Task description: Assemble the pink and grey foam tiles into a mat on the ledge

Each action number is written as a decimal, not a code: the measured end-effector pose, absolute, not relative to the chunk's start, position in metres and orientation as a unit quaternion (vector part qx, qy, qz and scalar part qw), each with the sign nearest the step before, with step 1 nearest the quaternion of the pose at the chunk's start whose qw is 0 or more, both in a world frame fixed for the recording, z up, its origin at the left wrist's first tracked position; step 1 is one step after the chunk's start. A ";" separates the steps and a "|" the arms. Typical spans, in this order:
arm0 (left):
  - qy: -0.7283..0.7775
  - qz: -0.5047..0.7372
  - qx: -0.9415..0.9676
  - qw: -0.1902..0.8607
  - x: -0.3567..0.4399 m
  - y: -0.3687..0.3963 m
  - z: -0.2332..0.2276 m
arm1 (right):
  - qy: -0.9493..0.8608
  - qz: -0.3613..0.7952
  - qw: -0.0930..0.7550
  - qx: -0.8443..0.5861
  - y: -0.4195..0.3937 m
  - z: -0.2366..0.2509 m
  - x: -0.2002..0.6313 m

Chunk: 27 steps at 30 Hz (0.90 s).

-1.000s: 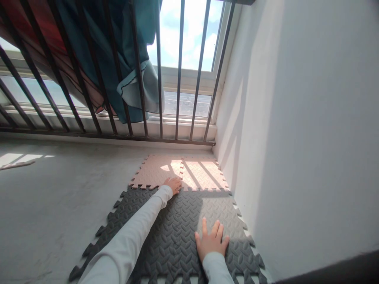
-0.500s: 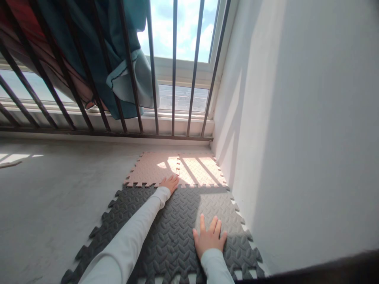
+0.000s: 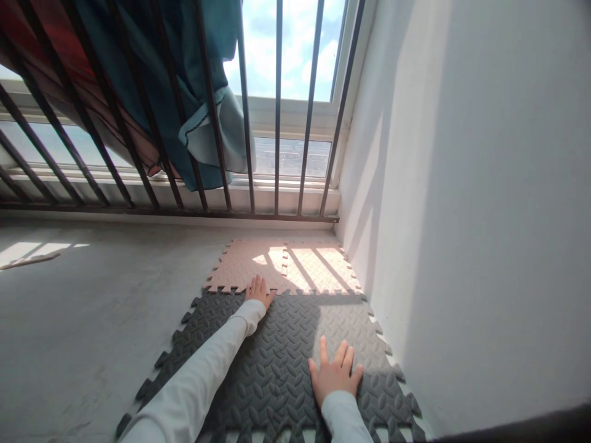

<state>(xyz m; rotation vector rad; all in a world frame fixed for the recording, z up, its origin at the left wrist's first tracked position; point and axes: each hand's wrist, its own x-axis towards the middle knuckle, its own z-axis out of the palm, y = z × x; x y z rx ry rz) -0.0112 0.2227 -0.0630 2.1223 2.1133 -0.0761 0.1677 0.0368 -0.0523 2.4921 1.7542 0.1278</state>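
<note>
My left hand (image 3: 260,291) lies with fingers stretched out across the seam between two foam mat colours. Its fingertips touch a pink foam mat tile (image 3: 244,261), and its palm is by the edge of the dark grey foam mat (image 3: 286,344). Flat on the grey mat, nearer to me, rests my right hand (image 3: 335,372), fingers spread. Neither hand holds anything. A second pink tile (image 3: 318,264) joins the first on the right, striped by sunlight. Toothed edges of pink and grey meet along the seam; my left hand covers part of it.
A white wall (image 3: 484,215) rises along the mat's right side. Dark metal railing bars (image 3: 277,123) stand before a window, with teal and red cloth (image 3: 198,92) hanging behind them. Grey floor (image 3: 92,326) stretches to the left, where a thin strip (image 3: 34,261) lies.
My left hand has shifted left along the seam, away from the joint between the two pink tiles. My right hand stays on the grey mat. The view has turned slightly left.
</note>
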 end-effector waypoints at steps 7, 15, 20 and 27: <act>0.677 -0.045 0.732 0.064 -0.044 0.203 -0.066 | 0.566 0.041 0.056 0.821 0.040 -0.055 0.167; 0.677 -0.048 0.731 0.071 -0.037 0.194 -0.056 | 0.568 0.074 0.063 0.818 0.040 -0.065 0.171; 0.680 -0.048 0.728 0.071 -0.029 0.194 -0.048 | 0.568 0.077 0.070 0.816 0.041 -0.067 0.171; 0.669 -0.050 0.738 0.071 -0.032 0.192 -0.050 | 0.566 0.081 0.064 0.818 0.042 -0.068 0.171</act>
